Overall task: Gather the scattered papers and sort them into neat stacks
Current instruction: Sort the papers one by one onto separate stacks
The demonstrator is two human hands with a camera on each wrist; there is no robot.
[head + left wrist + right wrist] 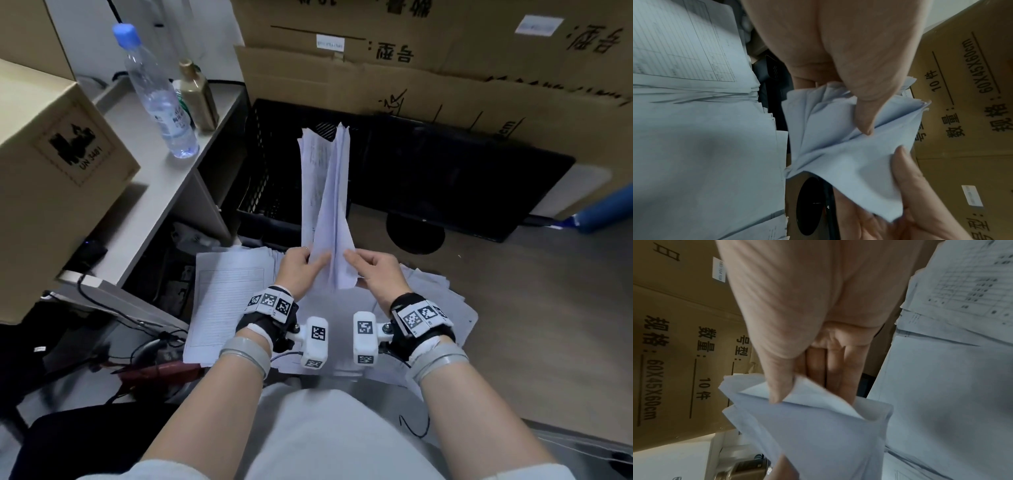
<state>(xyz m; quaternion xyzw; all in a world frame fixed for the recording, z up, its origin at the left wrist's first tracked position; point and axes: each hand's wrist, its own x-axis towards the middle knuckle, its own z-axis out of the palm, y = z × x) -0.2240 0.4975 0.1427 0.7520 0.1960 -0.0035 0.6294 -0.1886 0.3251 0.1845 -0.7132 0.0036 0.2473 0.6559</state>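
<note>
A bundle of white sheets [325, 205] stands upright on its lower edge between my hands, its top fanned apart and bent. My left hand [303, 265] pinches the bundle's lower left side, thumb on the front, as the left wrist view shows on the sheets [849, 146]. My right hand [371, 269] pinches the lower right side, thumb on top of the sheets [818, 426]. Below the hands lies a stack of papers [226, 301] with a lined form on top at the left, and a looser spread of papers [438, 308] lies at the right.
A black mesh crate [270, 164] and a black monitor [462, 185] stand behind the papers, with cardboard boxes [445, 68] behind them. A water bottle [154, 92] and a small gold bottle [200, 96] stand on the grey shelf [150, 192] at left. Cables [144, 329] lie below.
</note>
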